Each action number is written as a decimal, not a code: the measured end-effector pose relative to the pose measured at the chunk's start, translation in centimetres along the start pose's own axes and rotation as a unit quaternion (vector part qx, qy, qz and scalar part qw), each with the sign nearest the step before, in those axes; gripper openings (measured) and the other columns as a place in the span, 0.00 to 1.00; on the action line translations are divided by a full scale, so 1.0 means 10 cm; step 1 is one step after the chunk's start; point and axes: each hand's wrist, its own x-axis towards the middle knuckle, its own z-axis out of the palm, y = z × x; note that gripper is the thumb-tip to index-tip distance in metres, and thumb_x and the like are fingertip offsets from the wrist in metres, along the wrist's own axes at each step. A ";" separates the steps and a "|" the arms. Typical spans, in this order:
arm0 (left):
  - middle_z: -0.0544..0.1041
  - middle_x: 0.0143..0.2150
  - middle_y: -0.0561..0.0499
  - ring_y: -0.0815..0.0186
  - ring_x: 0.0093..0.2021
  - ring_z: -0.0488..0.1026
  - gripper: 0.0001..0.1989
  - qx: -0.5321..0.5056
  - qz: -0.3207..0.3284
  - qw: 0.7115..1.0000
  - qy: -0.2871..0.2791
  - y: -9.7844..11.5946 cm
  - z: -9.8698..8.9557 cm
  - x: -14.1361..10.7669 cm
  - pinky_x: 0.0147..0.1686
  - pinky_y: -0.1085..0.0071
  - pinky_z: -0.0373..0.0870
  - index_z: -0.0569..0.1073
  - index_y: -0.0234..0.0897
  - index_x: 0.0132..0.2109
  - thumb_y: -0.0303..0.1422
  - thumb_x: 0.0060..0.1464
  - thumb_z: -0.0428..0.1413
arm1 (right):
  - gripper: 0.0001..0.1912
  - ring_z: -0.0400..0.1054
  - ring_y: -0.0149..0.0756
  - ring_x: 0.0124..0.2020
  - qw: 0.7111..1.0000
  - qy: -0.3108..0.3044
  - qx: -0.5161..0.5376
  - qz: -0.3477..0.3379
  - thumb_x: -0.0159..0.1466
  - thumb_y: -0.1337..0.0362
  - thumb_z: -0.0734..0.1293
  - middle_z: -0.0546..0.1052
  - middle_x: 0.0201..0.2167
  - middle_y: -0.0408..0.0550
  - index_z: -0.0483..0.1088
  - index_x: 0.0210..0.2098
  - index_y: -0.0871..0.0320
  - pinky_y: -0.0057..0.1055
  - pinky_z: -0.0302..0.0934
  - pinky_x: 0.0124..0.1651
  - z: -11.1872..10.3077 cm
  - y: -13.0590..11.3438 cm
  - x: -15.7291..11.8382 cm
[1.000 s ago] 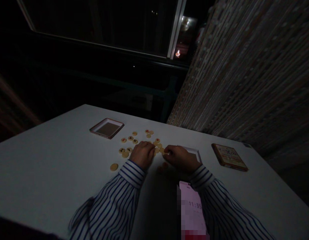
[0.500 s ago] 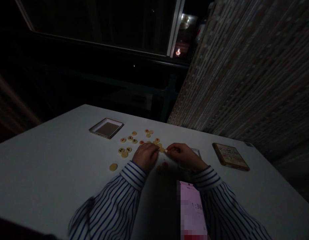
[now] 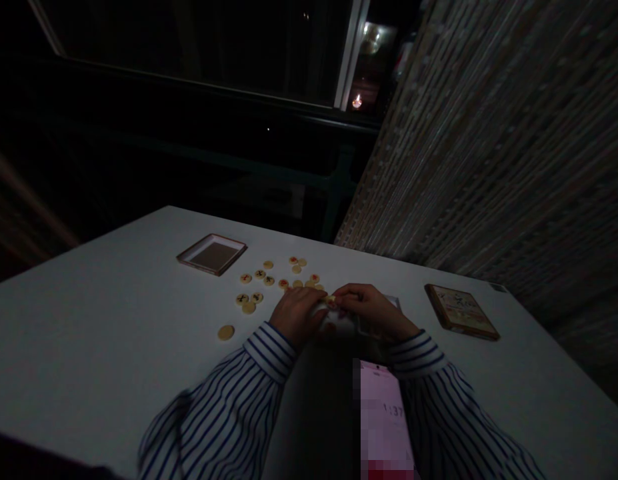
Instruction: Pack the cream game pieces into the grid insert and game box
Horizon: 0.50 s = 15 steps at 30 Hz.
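Several round, pale game pieces (image 3: pixel 257 298), some with red or black characters, lie scattered over the middle of the white table (image 3: pixel 113 280). My right hand (image 3: pixel 371 310) pinches a piece with a red mark (image 3: pixel 331 302) between its fingertips. Close beside it, my left hand (image 3: pixel 299 313) has its fingers together at the near edge of the pieces, its fingertips close to the same piece; what it holds, if anything, is hidden. Partly behind my right hand sits a white tray (image 3: pixel 393 302).
An open shallow box (image 3: pixel 212 254) lies at the back left of the table. At the right is a flat patterned box (image 3: pixel 461 311). A lit phone (image 3: pixel 386 417) is between my forearms. A strand curtain (image 3: pixel 439 147) hangs behind the table's right side.
My left hand has shifted slightly right and its fingers now reach nearer my right hand. A red-marked piece now shows between my fingertips. The phone's readout changed from 1:36 to 1:37.
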 end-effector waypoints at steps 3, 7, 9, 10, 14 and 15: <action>0.75 0.42 0.47 0.61 0.43 0.70 0.13 -0.010 -0.004 1.000 -0.005 0.02 0.00 0.00 0.44 0.63 0.65 0.69 0.36 0.44 0.30 0.49 0.55 | 0.14 0.63 0.27 0.24 1.000 -0.002 0.013 -0.001 0.52 0.57 0.68 0.72 0.24 0.43 0.71 0.32 0.62 0.25 0.56 0.29 0.01 -0.01 -0.01; 0.76 0.41 0.48 0.62 0.42 0.71 0.12 -0.019 0.002 1.000 0.001 0.01 0.01 0.01 0.44 0.63 0.65 0.70 0.37 0.44 0.32 0.50 0.54 | 0.15 0.63 0.26 0.24 0.999 -0.006 0.032 0.002 0.52 0.57 0.67 0.73 0.25 0.43 0.70 0.33 0.62 0.26 0.56 0.29 0.04 -0.05 -0.03; 0.76 0.40 0.48 0.62 0.42 0.71 0.11 -0.024 0.004 1.000 -0.002 0.01 0.02 0.01 0.44 0.64 0.65 0.71 0.37 0.43 0.33 0.52 0.53 | 0.15 0.63 0.26 0.23 0.999 -0.007 0.032 0.006 0.52 0.56 0.67 0.73 0.24 0.43 0.70 0.33 0.62 0.26 0.56 0.28 0.05 -0.06 -0.03; 0.76 0.40 0.48 0.63 0.41 0.71 0.11 -0.027 0.004 1.000 -0.006 0.01 0.01 0.01 0.43 0.64 0.65 0.71 0.38 0.43 0.34 0.52 0.52 | 0.15 0.64 0.26 0.23 0.999 -0.008 0.031 0.006 0.52 0.56 0.67 0.73 0.24 0.43 0.70 0.33 0.62 0.26 0.57 0.28 0.05 -0.06 -0.03; 0.77 0.40 0.48 0.63 0.40 0.72 0.12 -0.055 -0.016 0.998 -0.017 0.04 -0.02 0.02 0.42 0.66 0.66 0.72 0.38 0.44 0.34 0.52 0.52 | 0.15 0.64 0.27 0.23 1.000 -0.004 0.018 -0.001 0.53 0.56 0.66 0.73 0.24 0.43 0.69 0.34 0.61 0.26 0.58 0.29 0.06 -0.05 -0.02; 0.77 0.40 0.48 0.64 0.40 0.72 0.12 -0.069 -0.027 0.997 -0.017 0.04 -0.03 0.02 0.42 0.66 0.66 0.72 0.38 0.44 0.34 0.52 0.52 | 0.15 0.64 0.27 0.23 1.000 -0.001 0.012 -0.004 0.53 0.56 0.65 0.73 0.23 0.43 0.69 0.35 0.61 0.26 0.58 0.28 0.06 -0.05 -0.02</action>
